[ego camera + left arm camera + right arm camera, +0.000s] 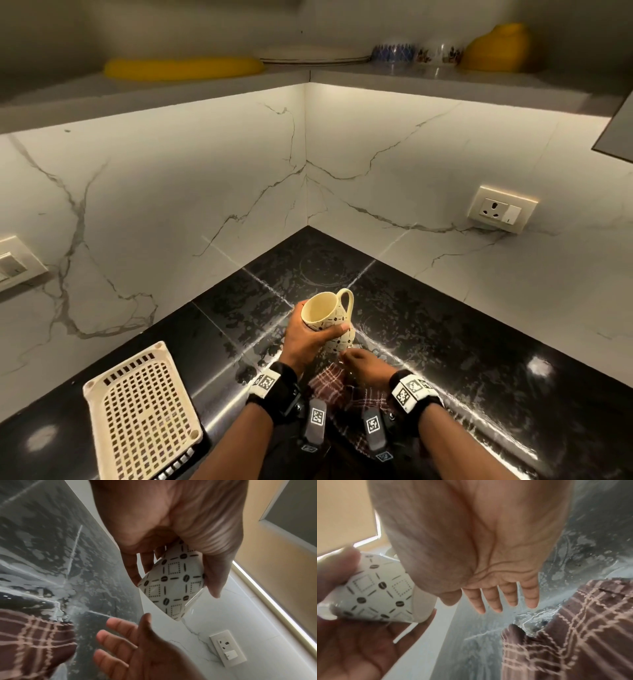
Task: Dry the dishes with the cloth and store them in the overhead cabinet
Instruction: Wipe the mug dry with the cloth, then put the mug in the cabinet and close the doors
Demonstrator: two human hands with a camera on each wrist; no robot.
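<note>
My left hand grips a cream mug with a dark dotted pattern, tilted, its mouth facing up and left and its handle to the far side. From the left wrist the fingers and thumb wrap the mug. Just below it hovers my right hand, fingers relaxed and holding nothing, over a brown plaid cloth lying on the black counter. In the right wrist view its fingers are straight, the mug to the left, the cloth to the right.
A cream perforated plastic tray lies on the counter at the left. The open cabinet shelf above holds a yellow plate, white plates, patterned bowls and yellow bowls. A wall socket sits right; a door edge juts in.
</note>
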